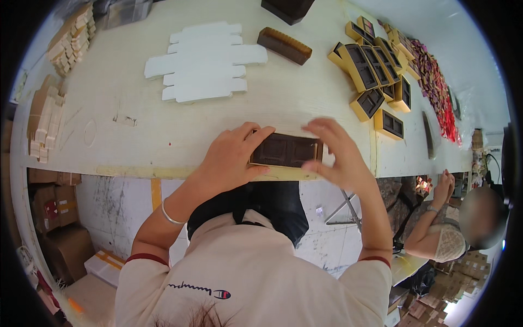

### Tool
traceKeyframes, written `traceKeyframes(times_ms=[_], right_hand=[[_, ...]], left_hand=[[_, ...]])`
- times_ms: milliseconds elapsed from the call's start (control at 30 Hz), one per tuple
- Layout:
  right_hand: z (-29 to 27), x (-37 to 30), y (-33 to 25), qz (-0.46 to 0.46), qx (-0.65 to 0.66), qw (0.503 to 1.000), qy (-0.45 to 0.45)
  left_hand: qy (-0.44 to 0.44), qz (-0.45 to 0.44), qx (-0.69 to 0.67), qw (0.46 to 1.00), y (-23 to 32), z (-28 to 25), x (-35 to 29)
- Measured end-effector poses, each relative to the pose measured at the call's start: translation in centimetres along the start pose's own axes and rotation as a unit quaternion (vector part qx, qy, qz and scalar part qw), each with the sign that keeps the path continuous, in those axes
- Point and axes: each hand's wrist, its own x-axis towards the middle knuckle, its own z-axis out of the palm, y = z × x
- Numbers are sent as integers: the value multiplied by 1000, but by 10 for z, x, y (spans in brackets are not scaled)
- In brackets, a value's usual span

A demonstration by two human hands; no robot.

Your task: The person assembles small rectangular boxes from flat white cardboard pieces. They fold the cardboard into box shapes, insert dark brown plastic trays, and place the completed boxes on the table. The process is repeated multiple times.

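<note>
At the table's near edge lies a small gold box with a dark brown compartment tray (286,151) in it. My left hand (234,152) is closed on its left end, fingers along the far side and thumb on the near side. Around the right end, my right hand (338,150) has its thumb and fingers spread apart, somewhat blurred by motion. Whether its thumb touches the box, I cannot tell. Beyond the box, a stack of flat white die-cut cartons (204,62) lies on the table, beside a row of nested brown plastic trays (284,46).
Several gold boxes with dark trays (376,71) are piled at the right, before a heap of red and purple pieces (436,82). Folded cardboard pieces (46,117) stand at the left. A dark container (287,10) is at the far edge. Another person (436,229) sits at the right.
</note>
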Motion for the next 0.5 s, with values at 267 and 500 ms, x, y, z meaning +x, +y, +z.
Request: traceKeyframes(times_ms=[267, 500], right_hand=[[25, -31, 8, -6, 171, 985, 3], [49, -27, -9, -10, 28, 997, 77]], left_hand=[[-10, 1, 13, 1000, 3, 1, 4], [-11, 62, 78, 995, 0, -13, 13]])
